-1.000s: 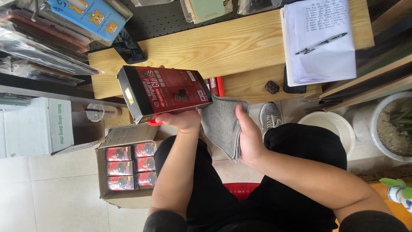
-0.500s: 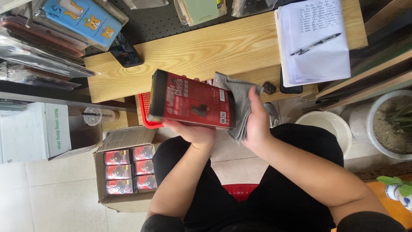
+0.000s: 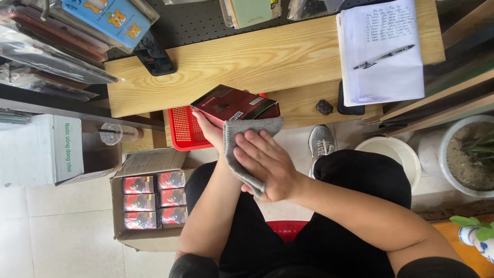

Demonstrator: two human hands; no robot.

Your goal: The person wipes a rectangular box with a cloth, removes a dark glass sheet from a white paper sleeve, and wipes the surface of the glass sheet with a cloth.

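Left hand (image 3: 211,131) gripping red-black box (image 3: 234,104), now tilted flat over red basket (image 3: 186,131) beside bench (image 3: 267,56). Right hand (image 3: 267,162) pressing grey cloth (image 3: 242,154) against box, lately held apart; wiping under way.

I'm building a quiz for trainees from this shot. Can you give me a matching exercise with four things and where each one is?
Things:
1. red box
2. grey cloth
3. pen
4. red basket

Places:
A. lying on the open notebook
B. under the edge of the wooden desk, beside the box
C. held up in the left hand
D. pressed against the box by the right hand

Pairs: 1-C, 2-D, 3-A, 4-B
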